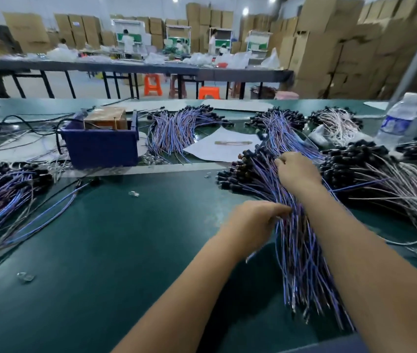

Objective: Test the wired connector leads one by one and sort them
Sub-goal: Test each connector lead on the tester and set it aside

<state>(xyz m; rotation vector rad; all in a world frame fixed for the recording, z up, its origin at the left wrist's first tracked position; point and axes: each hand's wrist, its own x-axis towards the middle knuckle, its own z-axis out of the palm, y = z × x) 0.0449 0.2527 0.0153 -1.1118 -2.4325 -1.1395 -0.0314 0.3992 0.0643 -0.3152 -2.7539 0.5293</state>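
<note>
1. Far left, a heap of blue-wired leads lies at the bench's near-left edge, untouched. Beyond it, a blue bin holds a brown block, perhaps the tester; I cannot tell for certain.
2. Mid-bench, a fanned bundle of leads sits far, beside a white paper sheet.
3. The left hand has its fingers curled into the wires of the working bundle, which lies right of centre on the green mat, black connectors far, bare wire tips near.
4. The right hand rests on the same bundle near its connector end, fingers bent into the wires; whether it pinches a single lead I cannot tell.
5. Handling, as I judge it: each lead is light, thin and limp, and the strands tangle easily. Take one by its rigid black connector, then draw it lengthwise so its neighbours stay put.
6. Far right, a white-wired heap and a water bottle stand clear.
</note>
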